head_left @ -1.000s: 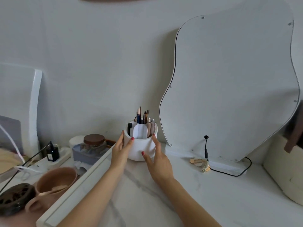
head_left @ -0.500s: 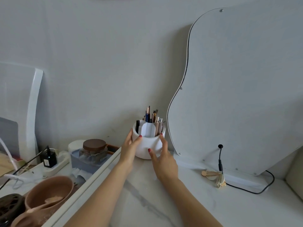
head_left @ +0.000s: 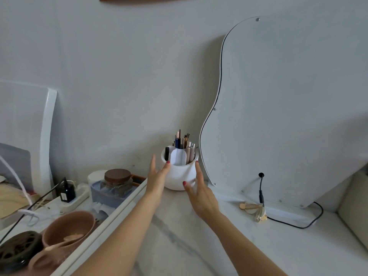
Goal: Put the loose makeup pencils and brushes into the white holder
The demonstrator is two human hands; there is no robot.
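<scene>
The round white holder (head_left: 177, 179) stands on the marble tabletop near the wall, just left of the mirror. Several makeup pencils and brushes (head_left: 184, 143) stand upright in its compartments. My left hand (head_left: 157, 179) lies against the holder's left side, thumb tip on the rim and fingers straight up. My right hand (head_left: 202, 194) cups the right side, with its thumb on the front wall and its forefinger along the edge. No loose pencil or brush is visible on the table.
A wavy-edged mirror panel (head_left: 288, 116) leans on the wall at right, with a black cable (head_left: 261, 189) and hair clips (head_left: 253, 208) at its foot. Left of a white frame edge (head_left: 111, 214) are a brown-lidded glass jar (head_left: 117, 181), a pink mug (head_left: 67, 230) and a power strip (head_left: 74, 198).
The view has shifted, sliding the scene sideways in frame. Both hands stay against the holder, which keeps its place beside the mirror.
</scene>
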